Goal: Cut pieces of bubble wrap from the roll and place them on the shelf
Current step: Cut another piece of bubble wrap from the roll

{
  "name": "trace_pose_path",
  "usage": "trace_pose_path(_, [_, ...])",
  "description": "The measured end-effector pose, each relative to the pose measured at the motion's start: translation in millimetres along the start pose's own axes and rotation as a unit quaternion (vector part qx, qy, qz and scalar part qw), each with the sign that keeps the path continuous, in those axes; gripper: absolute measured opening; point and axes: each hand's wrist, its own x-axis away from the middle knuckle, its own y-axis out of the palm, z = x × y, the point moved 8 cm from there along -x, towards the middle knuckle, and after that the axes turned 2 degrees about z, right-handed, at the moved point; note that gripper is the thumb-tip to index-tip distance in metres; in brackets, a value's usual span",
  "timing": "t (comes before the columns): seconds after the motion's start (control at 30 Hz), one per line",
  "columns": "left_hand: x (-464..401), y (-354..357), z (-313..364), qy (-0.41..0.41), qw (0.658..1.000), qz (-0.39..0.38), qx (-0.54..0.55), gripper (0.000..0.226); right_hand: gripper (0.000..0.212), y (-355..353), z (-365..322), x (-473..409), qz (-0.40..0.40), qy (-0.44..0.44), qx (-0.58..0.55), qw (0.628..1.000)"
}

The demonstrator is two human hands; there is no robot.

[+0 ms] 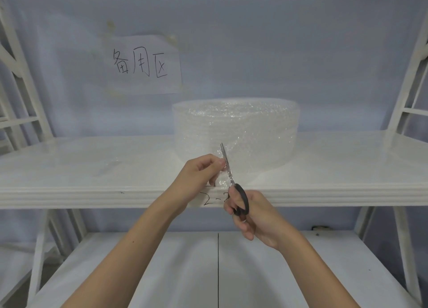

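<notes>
Now left hand [201, 171] pinches crinkly clear bubble wrap [236, 131]; right hand [253, 217] grips black-handled steel scissors [229, 175].

We see a clear, bubbled roll [236, 131] on a white shelf [92, 168], scissors [234, 187] with black handles and silver blades, and black handwriting on a white sign [143, 64]

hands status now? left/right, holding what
Left hand: closed, pinching the bubble wrap loose end.
Right hand: closed on the scissors.
</notes>
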Motion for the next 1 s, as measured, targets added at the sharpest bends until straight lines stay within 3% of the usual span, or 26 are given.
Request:
trace_pose_path(0.13, [1.3, 0.7, 0.3, 0.002, 1.0, -0.009, 0.003, 0.024, 0.046, -1.6, -0.7, -1.3, -0.003, 0.001, -0.025, 1.0])
trace_pose_path(0.3, [0.8, 0.6, 0.1, 0.007, 1.0, -0.009, 0.007, 0.024, 0.05, -4.6, -2.0, -5.2, 0.014, -0.002, 0.038, 0.999])
trace_pose_path(0.8, [0.9, 0.9, 0.3, 0.014, 1.0, -0.013, 0.007, 0.024, 0.049, -4.1, -0.3, -4.7, 0.011, -0.011, 0.051, 0.999])
trace_pose_path(1.0, [0.3, 0.3, -1.3, 0.013, 1.0, -0.018, 0.01, 0.024, 0.051, -0.5, -3.3, -2.8, -0.003, -0.007, 0.003, 1.0])
